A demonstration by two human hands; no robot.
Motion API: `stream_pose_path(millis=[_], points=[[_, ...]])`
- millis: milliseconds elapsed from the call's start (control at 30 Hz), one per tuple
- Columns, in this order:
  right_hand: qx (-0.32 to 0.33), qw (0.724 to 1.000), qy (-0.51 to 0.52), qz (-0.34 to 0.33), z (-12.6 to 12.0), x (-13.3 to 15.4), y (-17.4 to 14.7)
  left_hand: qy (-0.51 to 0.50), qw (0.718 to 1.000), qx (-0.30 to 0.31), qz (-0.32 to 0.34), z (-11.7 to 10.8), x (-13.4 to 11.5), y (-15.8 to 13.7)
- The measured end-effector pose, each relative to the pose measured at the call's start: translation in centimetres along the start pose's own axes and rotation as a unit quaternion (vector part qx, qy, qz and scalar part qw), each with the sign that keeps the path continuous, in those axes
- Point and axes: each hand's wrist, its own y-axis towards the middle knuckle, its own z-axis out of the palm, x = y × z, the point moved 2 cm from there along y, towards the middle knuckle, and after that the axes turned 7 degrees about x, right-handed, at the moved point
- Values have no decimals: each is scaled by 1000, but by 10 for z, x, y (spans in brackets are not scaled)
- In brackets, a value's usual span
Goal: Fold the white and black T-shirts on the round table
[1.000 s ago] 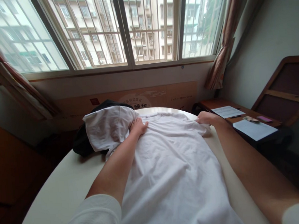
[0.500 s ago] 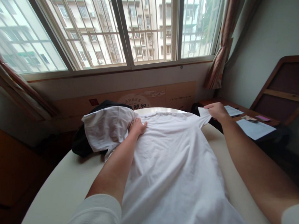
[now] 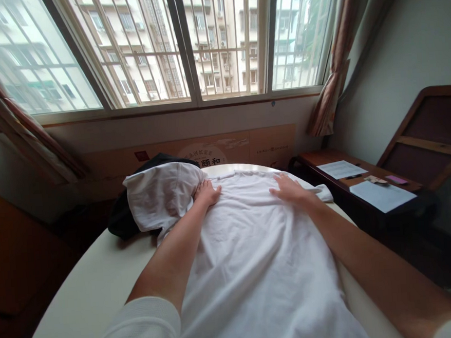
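Observation:
A white T-shirt [image 3: 254, 249] lies spread over the round table, its collar end at the far side and wrinkles running along its body. My left hand [image 3: 207, 193] rests flat on the shirt's upper left, beside the bunched left sleeve. On the upper right of the shirt is my right hand [image 3: 288, 187], fingers spread and holding nothing. The right sleeve [image 3: 323, 193] lies beyond my right wrist, close to the table edge. Part of the left sleeve covers a dark bundle [image 3: 123, 217], whose kind I cannot make out.
The round white table [image 3: 90, 281] has its curved edge at the left. To the right stands a low wooden table [image 3: 310, 160] with white papers [image 3: 382, 195] and a pink slip [image 3: 396, 179]. A printed cardboard panel [image 3: 270, 140] leans below the barred window [image 3: 220, 46].
My right hand has let go of the right sleeve and moved left onto the shirt's upper right. The sleeve has dropped to the table. My left hand stays in place.

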Motion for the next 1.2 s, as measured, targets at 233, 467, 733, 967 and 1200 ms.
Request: stream_pose_path(millis=[233,467,733,967,1200], points=[[86,996,-16,28,22,25,-15,4,1000,11,-14,0,5,5],[95,994,-22,44,19,28,-21,13,999,47,0,-11,6,8],[131,987,-14,94,21,31,-22,15,999,27,32,-13,2,6],[148,983,-13,106,15,34,-27,-1,994,-13,111,-9,-41,8],[149,983,-13,106,13,25,-24,-18,991,-44,122,-7,-49,2]])
